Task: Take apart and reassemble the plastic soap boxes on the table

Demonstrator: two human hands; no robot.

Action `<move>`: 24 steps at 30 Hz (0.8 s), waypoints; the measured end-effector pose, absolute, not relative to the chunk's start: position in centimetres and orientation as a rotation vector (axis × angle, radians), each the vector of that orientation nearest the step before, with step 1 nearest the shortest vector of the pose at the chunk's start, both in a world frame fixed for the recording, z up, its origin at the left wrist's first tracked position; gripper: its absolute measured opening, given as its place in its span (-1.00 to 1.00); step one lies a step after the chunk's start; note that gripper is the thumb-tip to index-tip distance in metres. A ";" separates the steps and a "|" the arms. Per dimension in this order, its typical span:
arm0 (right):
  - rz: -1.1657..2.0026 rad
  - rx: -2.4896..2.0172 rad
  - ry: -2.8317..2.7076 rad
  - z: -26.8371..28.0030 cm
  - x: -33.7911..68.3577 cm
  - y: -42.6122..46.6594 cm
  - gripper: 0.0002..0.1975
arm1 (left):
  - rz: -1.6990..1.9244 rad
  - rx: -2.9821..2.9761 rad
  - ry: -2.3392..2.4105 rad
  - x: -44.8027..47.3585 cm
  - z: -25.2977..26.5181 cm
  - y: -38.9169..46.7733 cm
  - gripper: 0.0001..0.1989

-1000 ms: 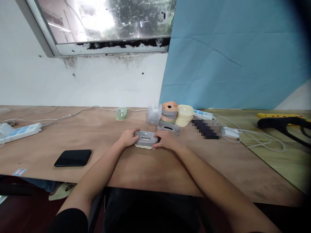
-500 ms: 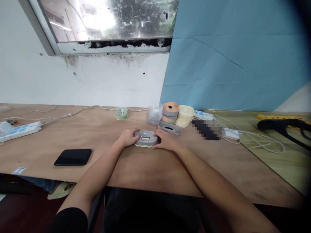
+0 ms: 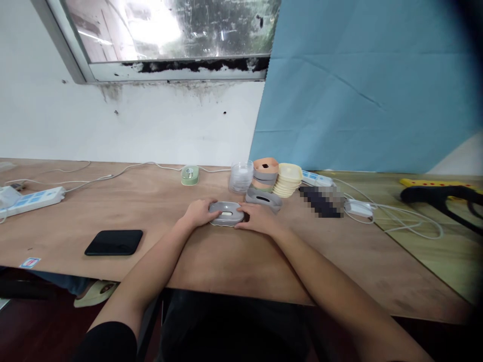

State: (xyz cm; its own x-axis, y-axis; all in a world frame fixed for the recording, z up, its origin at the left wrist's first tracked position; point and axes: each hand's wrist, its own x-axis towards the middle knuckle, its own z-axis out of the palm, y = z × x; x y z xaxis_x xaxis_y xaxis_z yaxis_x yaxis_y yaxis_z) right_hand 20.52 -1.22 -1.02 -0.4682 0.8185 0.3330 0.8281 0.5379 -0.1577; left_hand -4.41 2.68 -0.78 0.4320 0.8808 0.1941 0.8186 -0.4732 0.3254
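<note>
- from the remote seat, through the head view, i have both hands clamped on the grey piece [image 3: 229, 207]: the left hand [image 3: 198, 212] on its left end, the right hand [image 3: 259, 218] on its right.
- the piece sits low between them, seemingly on the table [image 3: 241, 266], slot upward; i judge the two-ended hold steadies it and leaves the slot uncovered.
- a thin pale rim [image 3: 222, 225] shows beneath its front edge; i cannot tell whether the two are joined.
- just beyond the right hand lies a second grey piece [image 3: 273, 202], probably there for a short reach.
- farther beyond the grip, close together, stand the clear stack [image 3: 241, 177], the orange-topped stack [image 3: 265, 176] and the pale yellow stack [image 3: 288, 180]; stacking likely saves room.
- the green case [image 3: 190, 175] lies beyond the left hand, apart from the stacks, perhaps to avoid mixing.
- the black phone [image 3: 113, 243] lies well left of the grip, seemingly out of the way.
</note>
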 end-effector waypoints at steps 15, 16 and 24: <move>-0.391 -1.375 -1.988 4.7 20.1 4.4 -0.65 | 0.557 2.502 1.490 -4.1 -0.7 2.3 -0.48; -0.399 -1.388 -1.994 4.9 20.1 5.1 -0.64 | 0.555 2.501 1.486 -4.1 -0.7 2.3 -0.48; -0.308 -1.498 -2.114 4.2 20.5 8.3 -0.74 | 0.543 2.540 1.476 -4.1 -0.5 2.4 -0.48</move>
State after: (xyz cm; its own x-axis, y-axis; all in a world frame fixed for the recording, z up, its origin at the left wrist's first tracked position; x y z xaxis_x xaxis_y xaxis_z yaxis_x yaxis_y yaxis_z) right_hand 20.49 8.29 4.23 -0.2481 0.8059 0.5376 0.9259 0.3605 -0.1131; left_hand -4.14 2.40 -0.55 0.4491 0.8630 0.2315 0.8070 -0.5030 0.3095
